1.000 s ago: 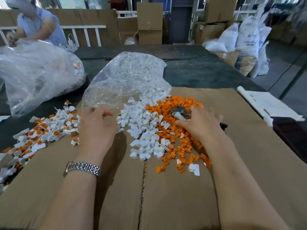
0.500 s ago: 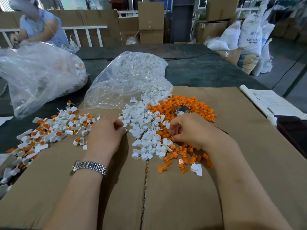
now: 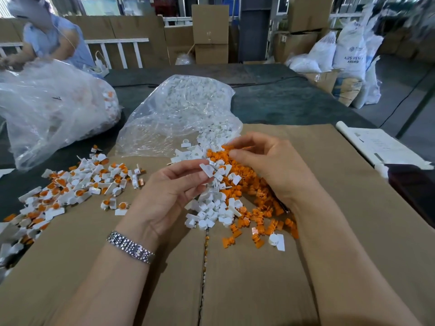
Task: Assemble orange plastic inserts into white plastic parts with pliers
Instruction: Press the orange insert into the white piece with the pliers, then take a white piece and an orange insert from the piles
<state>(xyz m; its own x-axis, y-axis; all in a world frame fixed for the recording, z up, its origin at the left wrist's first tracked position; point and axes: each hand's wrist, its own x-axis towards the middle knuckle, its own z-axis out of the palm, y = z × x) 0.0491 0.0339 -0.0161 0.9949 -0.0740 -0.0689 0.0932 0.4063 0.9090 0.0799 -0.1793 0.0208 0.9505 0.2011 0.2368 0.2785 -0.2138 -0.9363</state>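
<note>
- Cardboard worktop [image 3: 306,267] held a decent done pile [image 3: 70,191] off left.
- Left hand [image 3: 169,196] pinched a white part [image 3: 207,170]; right hand [image 3: 266,165] pinched an orange insert [image 3: 231,148].
- Loads of loose pieces [image 3: 226,198] left; couldn't spot the pliers.

Factory packing floor, my station. Stacked cardboard cartons [image 3: 210,34] along back, white resin sacks [image 3: 350,55] piled to my right. My bench [image 3: 282,102] covered with flattened cardboard [image 3: 259,278], bulk plastic bags of parts [image 3: 183,109]. Another worker [image 3: 51,43] sorting opposite me.

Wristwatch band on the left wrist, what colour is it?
Silver metal links on the band, shown best in the head view.
</note>
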